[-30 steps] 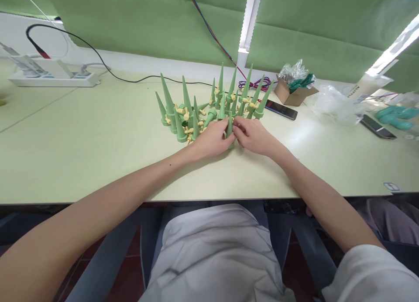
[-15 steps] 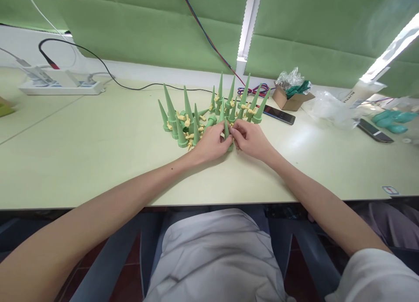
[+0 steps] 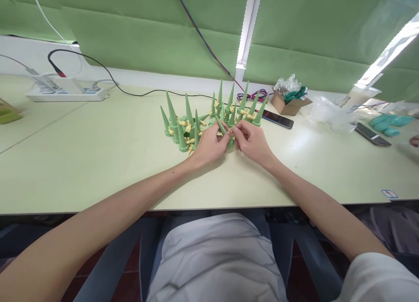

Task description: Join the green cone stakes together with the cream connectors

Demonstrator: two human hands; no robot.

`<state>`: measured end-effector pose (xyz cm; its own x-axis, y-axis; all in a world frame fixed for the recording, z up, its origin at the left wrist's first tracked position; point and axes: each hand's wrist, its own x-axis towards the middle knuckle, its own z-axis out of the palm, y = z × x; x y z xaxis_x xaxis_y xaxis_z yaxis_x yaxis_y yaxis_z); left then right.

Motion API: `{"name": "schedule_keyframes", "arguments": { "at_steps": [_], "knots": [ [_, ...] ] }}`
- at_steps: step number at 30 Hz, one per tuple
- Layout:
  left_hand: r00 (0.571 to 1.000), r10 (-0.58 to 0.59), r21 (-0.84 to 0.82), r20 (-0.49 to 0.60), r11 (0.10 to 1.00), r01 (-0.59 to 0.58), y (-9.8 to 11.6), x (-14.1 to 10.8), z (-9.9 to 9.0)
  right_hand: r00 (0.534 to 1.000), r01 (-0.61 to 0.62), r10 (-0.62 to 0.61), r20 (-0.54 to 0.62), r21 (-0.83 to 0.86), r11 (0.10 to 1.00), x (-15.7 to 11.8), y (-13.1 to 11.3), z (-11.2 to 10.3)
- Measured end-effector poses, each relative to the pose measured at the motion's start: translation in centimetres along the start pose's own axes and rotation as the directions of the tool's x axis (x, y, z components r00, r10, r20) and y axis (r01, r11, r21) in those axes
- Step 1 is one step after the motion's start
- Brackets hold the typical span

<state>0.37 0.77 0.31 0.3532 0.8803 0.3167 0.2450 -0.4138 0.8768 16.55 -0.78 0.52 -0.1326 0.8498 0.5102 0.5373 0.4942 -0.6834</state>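
Observation:
My left hand [image 3: 212, 141] is closed around a green cone-shaped spike [image 3: 221, 127], which leans to the left with its tip up. Close against it, my right hand [image 3: 251, 138] pinches at the spike's lower right side, where a bit of yellow shows between the fingertips. Fingers hide most of that small part. Behind and to the left stand several more green spikes [image 3: 189, 110] with small yellow valve-like pieces [image 3: 188, 126] on their sides. Another cluster of green spikes [image 3: 244, 97] stands beyond my right hand.
A phone [image 3: 277, 119] lies behind the right cluster. A small cardboard box [image 3: 290, 104] holds plastic and green material. Plastic bags [image 3: 334, 112], a second phone [image 3: 372, 134] and teal objects [image 3: 389, 123] are at right. A power strip [image 3: 67, 94] sits far left; another person's hand [image 3: 415, 140] shows at the right edge.
The green spike in my left hand has tilted from nearly upright to leaning left. Both hands stay close together. Another person's hand has come into view at the right edge.

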Motion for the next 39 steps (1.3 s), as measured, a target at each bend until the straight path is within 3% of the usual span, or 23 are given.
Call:
{"name": "schedule_keyframes", "arguments": {
  "at_steps": [7,14,23,31,39],
  "knots": [
    [0.998,-0.054,-0.137,-0.006,0.989,0.053,-0.6,0.5,0.0,0.999,-0.045,0.043,0.029,0.047,0.998,-0.1,-0.1,0.1],
    [0.997,-0.072,-0.169,-0.016,0.983,0.068,0.0,0.4,0.0,0.998,-0.060,0.056,0.040,0.106,0.993,-0.1,0.0,0.1],
    [1.000,-0.025,-0.111,-0.006,0.994,0.024,0.2,0.0,0.1,0.994,-0.105,0.092,0.067,0.234,0.967,0.2,0.5,0.2],
    [1.000,0.017,-0.059,-0.015,0.998,-0.018,0.1,-0.1,0.0,0.970,-0.241,0.204,0.132,0.405,0.882,0.5,1.0,0.4],
    [1.000,0.017,-0.065,-0.003,0.998,-0.017,0.2,-0.3,0.0,0.951,-0.305,0.251,0.179,0.429,0.850,0.5,0.7,0.5]
  ]
}}
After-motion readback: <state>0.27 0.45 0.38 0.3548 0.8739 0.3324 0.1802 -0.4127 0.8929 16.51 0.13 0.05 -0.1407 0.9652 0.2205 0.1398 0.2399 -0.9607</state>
